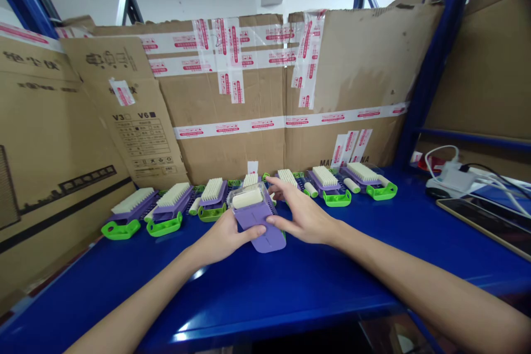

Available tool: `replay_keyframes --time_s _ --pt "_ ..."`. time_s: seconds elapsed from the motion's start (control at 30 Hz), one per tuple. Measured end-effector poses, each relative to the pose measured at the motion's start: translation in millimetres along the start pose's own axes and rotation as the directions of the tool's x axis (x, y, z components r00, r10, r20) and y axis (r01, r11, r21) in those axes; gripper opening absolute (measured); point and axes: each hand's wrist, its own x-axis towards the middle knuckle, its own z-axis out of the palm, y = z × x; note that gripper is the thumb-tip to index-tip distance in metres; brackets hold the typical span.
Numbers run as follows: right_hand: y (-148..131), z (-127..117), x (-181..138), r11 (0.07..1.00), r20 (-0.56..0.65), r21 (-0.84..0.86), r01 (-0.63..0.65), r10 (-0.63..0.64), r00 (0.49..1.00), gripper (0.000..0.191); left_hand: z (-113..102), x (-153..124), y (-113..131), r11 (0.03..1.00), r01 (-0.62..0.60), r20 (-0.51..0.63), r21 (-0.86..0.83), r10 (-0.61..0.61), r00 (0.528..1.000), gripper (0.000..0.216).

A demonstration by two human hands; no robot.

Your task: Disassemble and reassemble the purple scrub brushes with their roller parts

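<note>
Over the front middle of the shelf, both hands hold a purple roller brush [265,232]. A cream roller shows under a clear cover at its upper end. My left hand [222,239] grips its left side, with the thumb lying on the flat purple face. From the right, my right hand [309,211] has its thumb on the same face, while its fingers reach behind the upper right edge, where they are partly hidden. Behind the hands lies a row of several similar purple pieces with cream bristles [212,190], green end parts [165,225] and small cream rollers [352,185].
The blue shelf [265,293] ends at a front edge near me. Taped cardboard [232,99] stands along the back, and a carton [53,149] closes the left. To the right lie a dark-screened tablet or phone [489,224] and a white charger with cables [454,176].
</note>
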Motion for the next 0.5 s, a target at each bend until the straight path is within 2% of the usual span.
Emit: replay_keyframes --time_s 0.23,0.5 --pt "-2.0 -1.2 1.0 1.000 -0.015 -0.003 0.021 -0.021 1.000 0.081 1.8 0.3 6.2 0.999 -0.008 -0.022 -0.032 0.007 1.000 0.051" --pt "-6.3 -2.2 2.9 0.998 -0.045 -0.045 0.033 -0.035 0.998 0.082 0.9 -0.3 -3.1 0.997 0.024 -0.137 -0.074 -0.034 0.990 0.068"
